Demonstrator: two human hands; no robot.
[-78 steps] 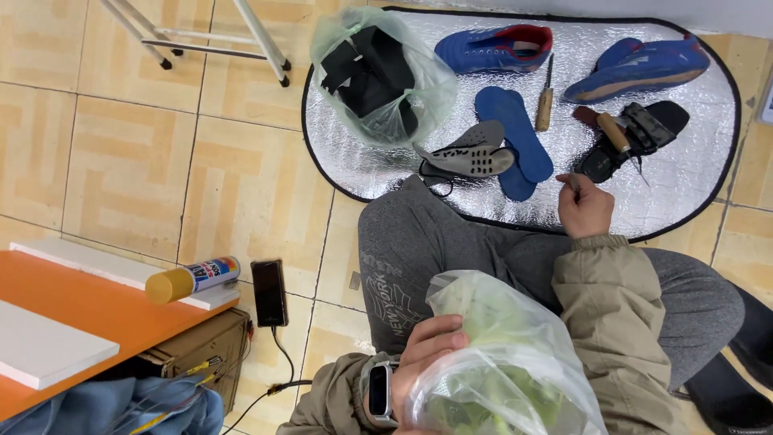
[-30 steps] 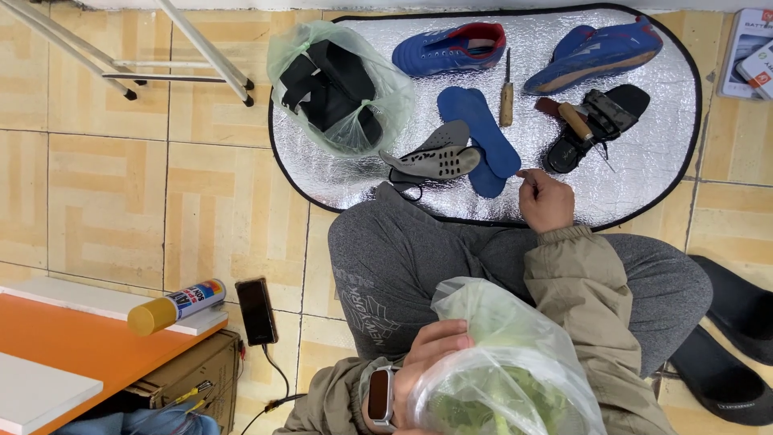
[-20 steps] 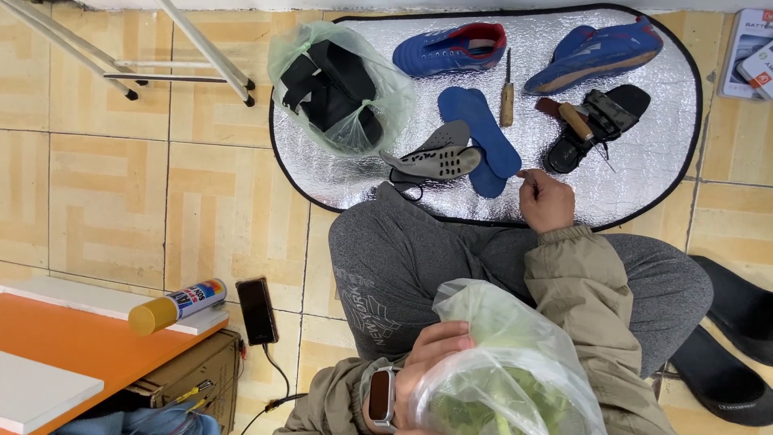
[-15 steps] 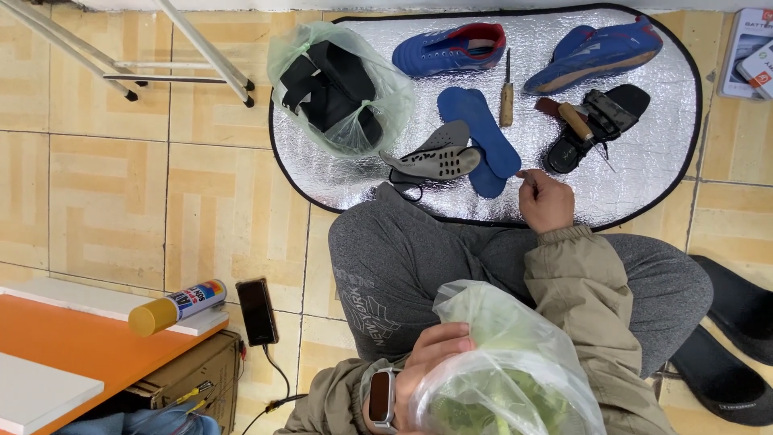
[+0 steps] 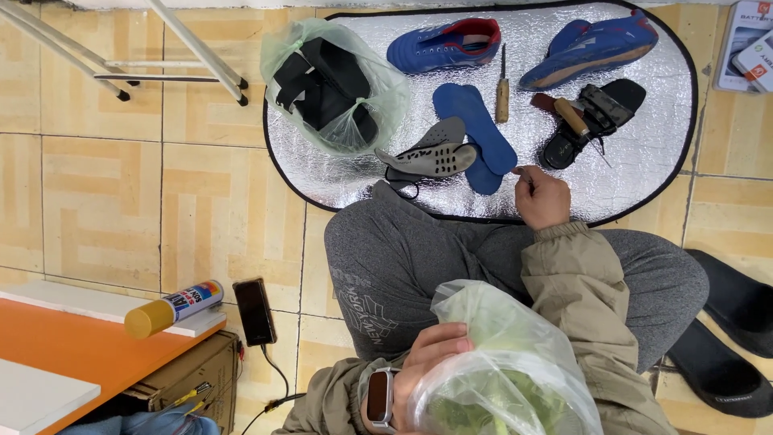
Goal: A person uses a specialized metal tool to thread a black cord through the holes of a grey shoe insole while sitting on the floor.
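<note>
My left hand [image 5: 431,358] grips a clear plastic bag [image 5: 503,366] with something green inside, held over my lap. My right hand [image 5: 541,196] rests with fingers curled at the near edge of a silver foil mat [image 5: 644,157], pinching something small that I cannot make out. Just beyond it lie two blue insoles [image 5: 477,133] and a grey insole [image 5: 431,155]. A black sandal [image 5: 592,121] with a wooden-handled tool across it lies to the right.
Two blue shoes [image 5: 447,44] [image 5: 592,48] and a wooden-handled awl [image 5: 502,89] lie on the mat's far side, a bagged black sandal [image 5: 326,89] at its left. A phone [image 5: 254,310] on a cable, a spray can [image 5: 173,306] on an orange table, black slippers [image 5: 729,322] at right.
The view has shifted slightly since the earliest frame. Both hands have stayed where they were over the last second.
</note>
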